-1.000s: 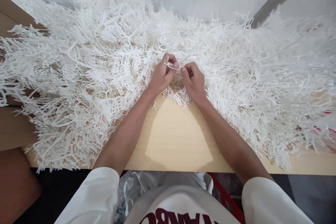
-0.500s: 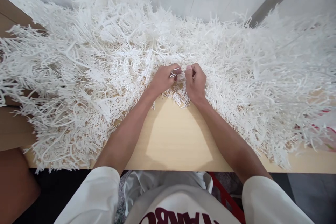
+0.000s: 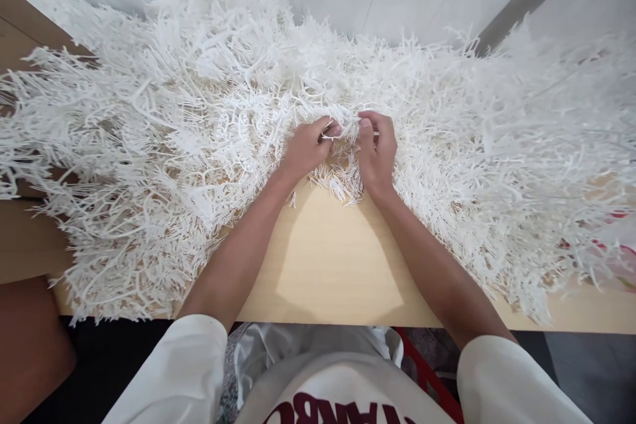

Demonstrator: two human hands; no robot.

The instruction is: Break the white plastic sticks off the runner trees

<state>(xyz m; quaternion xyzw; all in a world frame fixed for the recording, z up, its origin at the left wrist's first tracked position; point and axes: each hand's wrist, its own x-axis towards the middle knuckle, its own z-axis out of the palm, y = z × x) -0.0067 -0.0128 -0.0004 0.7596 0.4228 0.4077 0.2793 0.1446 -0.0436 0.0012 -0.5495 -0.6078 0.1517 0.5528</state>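
left fingers (image 3: 320, 124) pinch a white sprig (image 3: 330, 138); right fingers (image 3: 366, 130) curl near it, their hold unclear.

Between our forearms (image 3: 233, 258) we have a wedge of bare wooden tabletop (image 3: 338, 258), open from its front edge towards our left hand (image 3: 308, 147) and right hand (image 3: 380, 149). Heaped white branching strands (image 3: 213, 99) block us on both sides and ahead; only a narrow gap parts our fingertips.
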